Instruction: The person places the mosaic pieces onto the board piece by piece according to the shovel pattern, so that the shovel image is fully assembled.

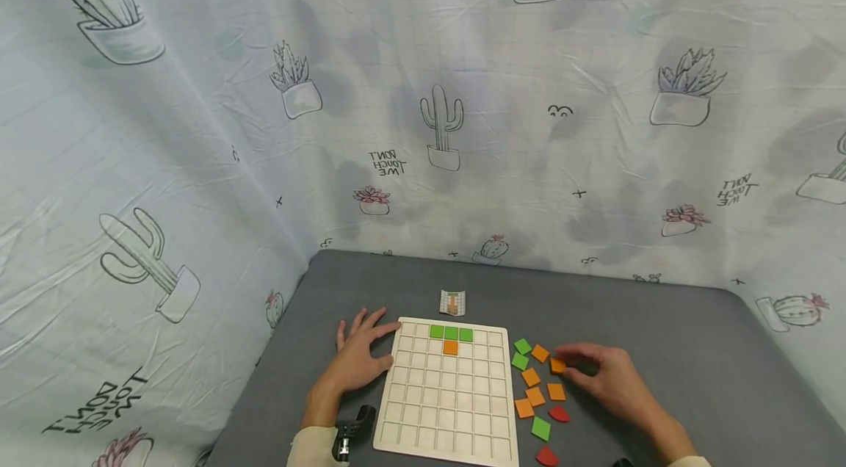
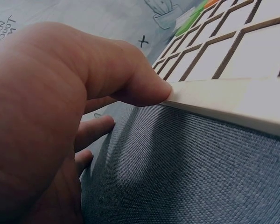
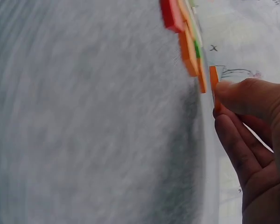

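Note:
A pale wooden grid board (image 1: 448,399) lies on the grey table. Three green square tiles (image 1: 452,333) sit side by side in its far row, with one orange tile (image 1: 451,347) beneath the middle one. My left hand (image 1: 357,358) rests at the board's left edge, fingers spread; in the left wrist view the thumb (image 2: 149,86) touches the rim. To the right of the board, my right hand (image 1: 611,379) pinches an orange square tile (image 1: 557,365) between thumb and fingers. The right wrist view shows this tile (image 3: 213,74) on edge, apart from the tiles beyond it.
Loose tiles lie between the board and my right hand: several orange squares (image 1: 531,377), three green squares (image 1: 540,429) and two red curved pieces (image 1: 559,414). Behind the board is a small patterned card (image 1: 452,303). A cactus-print cloth (image 1: 502,158) hangs around the table (image 1: 595,305).

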### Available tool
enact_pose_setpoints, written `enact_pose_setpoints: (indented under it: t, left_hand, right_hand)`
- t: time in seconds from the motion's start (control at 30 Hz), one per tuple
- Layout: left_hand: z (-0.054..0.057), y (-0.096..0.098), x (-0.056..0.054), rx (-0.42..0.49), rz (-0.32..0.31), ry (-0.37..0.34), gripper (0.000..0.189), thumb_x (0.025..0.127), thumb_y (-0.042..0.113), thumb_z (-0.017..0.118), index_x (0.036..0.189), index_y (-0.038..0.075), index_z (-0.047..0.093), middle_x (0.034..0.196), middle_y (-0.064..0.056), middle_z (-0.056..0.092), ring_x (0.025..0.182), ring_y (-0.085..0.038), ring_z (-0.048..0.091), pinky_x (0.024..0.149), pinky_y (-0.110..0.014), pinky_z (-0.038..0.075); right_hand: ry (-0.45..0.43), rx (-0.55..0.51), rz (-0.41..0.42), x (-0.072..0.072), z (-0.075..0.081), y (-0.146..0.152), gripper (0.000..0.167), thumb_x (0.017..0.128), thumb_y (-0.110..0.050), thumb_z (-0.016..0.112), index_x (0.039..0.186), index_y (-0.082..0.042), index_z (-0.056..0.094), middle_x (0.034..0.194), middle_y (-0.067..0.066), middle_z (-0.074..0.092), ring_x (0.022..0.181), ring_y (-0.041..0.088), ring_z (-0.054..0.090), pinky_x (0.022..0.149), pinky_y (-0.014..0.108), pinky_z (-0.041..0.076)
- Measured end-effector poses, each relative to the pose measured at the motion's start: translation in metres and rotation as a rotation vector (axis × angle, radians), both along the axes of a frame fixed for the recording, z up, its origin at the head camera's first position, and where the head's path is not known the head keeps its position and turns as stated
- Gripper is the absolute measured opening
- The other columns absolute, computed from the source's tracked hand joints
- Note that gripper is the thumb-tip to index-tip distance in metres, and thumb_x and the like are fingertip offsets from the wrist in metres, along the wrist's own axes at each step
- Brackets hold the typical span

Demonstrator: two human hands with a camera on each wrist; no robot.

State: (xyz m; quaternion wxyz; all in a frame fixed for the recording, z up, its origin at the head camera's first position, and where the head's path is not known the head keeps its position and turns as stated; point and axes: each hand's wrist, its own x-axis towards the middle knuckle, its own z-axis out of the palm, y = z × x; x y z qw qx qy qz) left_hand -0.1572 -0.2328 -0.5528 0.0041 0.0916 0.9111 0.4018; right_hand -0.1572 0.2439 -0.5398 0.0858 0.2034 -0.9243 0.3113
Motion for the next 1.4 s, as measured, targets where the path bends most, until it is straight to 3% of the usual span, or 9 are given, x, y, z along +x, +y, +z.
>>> enact_pose_setpoints:
  t: [0.3, 0.43, 0.73, 0.97, 1.13, 1.4]
  left_hand:
    - [0.001, 0.0, 0.0, -0.006, 0.004, 0.004, 0.062, 0.087, 0.007, 0.077, 0.148, 0.018, 0.071, 0.174, -0.018, 0.042, 0.167, -0.052, 0.015, 0.127, -0.076, -0.009]
    - [0.0, 0.0, 0.0, -0.005, 0.0, 0.003, 0.062, 0.087, 0.008, 0.077, 0.148, 0.017, 0.071, 0.174, -0.018, 0.042, 0.168, -0.052, 0.014, 0.127, -0.076, -0.009]
    - [0.001, 0.001, -0.001, -0.003, 0.007, 0.019, 0.062, 0.086, 0.007, 0.078, 0.147, 0.017, 0.072, 0.173, -0.019, 0.043, 0.167, -0.053, 0.015, 0.126, -0.077, -0.008]
    - [0.0, -0.002, 0.001, 0.021, -0.014, -0.013, 0.062, 0.088, 0.007, 0.077, 0.149, 0.018, 0.071, 0.175, -0.018, 0.041, 0.168, -0.052, 0.012, 0.127, -0.076, -0.011]
    - [0.0, -0.003, 0.001, 0.026, -0.022, -0.01, 0.062, 0.088, 0.007, 0.077, 0.148, 0.019, 0.071, 0.174, -0.018, 0.041, 0.168, -0.052, 0.012, 0.126, -0.078, -0.011]
    - [-0.002, -0.003, 0.001, 0.015, -0.024, -0.014, 0.062, 0.088, 0.007, 0.078, 0.149, 0.019, 0.071, 0.175, -0.018, 0.04, 0.168, -0.052, 0.012, 0.126, -0.077, -0.011]
  right_hand:
    - [-0.019, -0.067, -0.01, 0.006, 0.014, -0.019, 0.033, 0.085, -0.007, 0.093, 0.116, -0.014, 0.084, 0.109, -0.005, 0.084, 0.096, 0.01, 0.079, 0.08, 0.029, 0.067]
    - [-0.013, -0.079, -0.018, 0.007, 0.015, -0.03, 0.034, 0.086, -0.007, 0.092, 0.118, -0.016, 0.083, 0.11, -0.006, 0.084, 0.096, 0.009, 0.079, 0.082, 0.03, 0.067]
    - [0.05, -0.166, -0.005, 0.004, 0.017, -0.055, 0.036, 0.087, -0.003, 0.09, 0.121, -0.011, 0.083, 0.111, -0.004, 0.084, 0.097, 0.011, 0.079, 0.084, 0.043, 0.068]
    - [0.086, -0.217, 0.036, -0.002, 0.022, -0.075, 0.036, 0.086, 0.0, 0.09, 0.12, -0.006, 0.083, 0.111, 0.0, 0.084, 0.097, 0.013, 0.08, 0.085, 0.048, 0.068]
    - [0.048, -0.254, 0.05, -0.002, 0.025, -0.088, 0.035, 0.087, 0.0, 0.089, 0.121, -0.007, 0.083, 0.112, 0.003, 0.084, 0.098, 0.013, 0.08, 0.088, 0.045, 0.068]
    - [-0.064, -0.237, 0.023, 0.0, 0.03, -0.114, 0.033, 0.091, -0.004, 0.087, 0.123, -0.011, 0.083, 0.115, -0.004, 0.083, 0.1, 0.013, 0.079, 0.09, 0.048, 0.067]
